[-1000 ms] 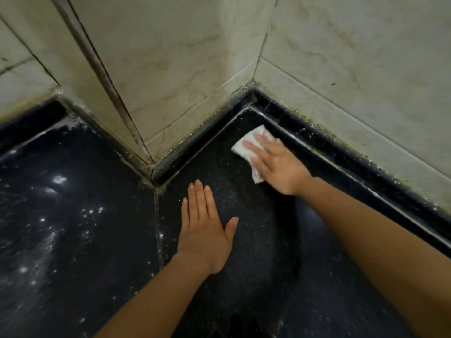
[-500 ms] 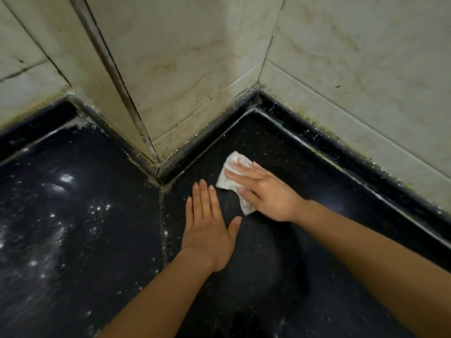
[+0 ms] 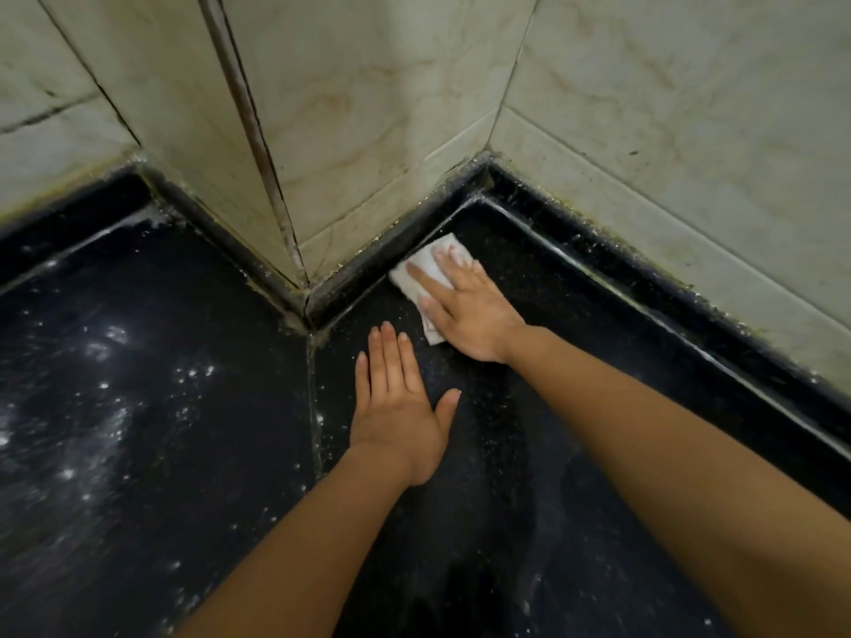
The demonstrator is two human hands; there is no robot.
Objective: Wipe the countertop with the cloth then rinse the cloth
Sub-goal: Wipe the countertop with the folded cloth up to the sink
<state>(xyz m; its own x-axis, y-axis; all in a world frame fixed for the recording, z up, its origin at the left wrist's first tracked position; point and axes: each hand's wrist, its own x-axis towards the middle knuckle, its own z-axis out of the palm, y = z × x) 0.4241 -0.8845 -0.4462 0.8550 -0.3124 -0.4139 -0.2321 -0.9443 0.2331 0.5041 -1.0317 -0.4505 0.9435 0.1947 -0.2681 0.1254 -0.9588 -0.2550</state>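
Note:
A small white cloth [image 3: 430,268] lies flat on the black speckled countertop [image 3: 529,476], close to the raised black edge strip below the wall. My right hand [image 3: 465,306] presses down on the cloth with straight, spread fingers; the cloth shows past the fingertips and by the thumb side. My left hand [image 3: 400,402] rests palm down on the counter, just in front and to the left of the cloth, fingers straight and holding nothing.
Cream marble-look tiled walls [image 3: 368,108] jut out as a corner in the middle and recede at the right. A black raised border [image 3: 690,315] runs along the wall base. The left counter slab [image 3: 115,407] carries white specks and wet glints.
My right hand slid the cloth from the far right border toward my left hand, then back up against the edge strip by the wall. The left hand stayed planted.

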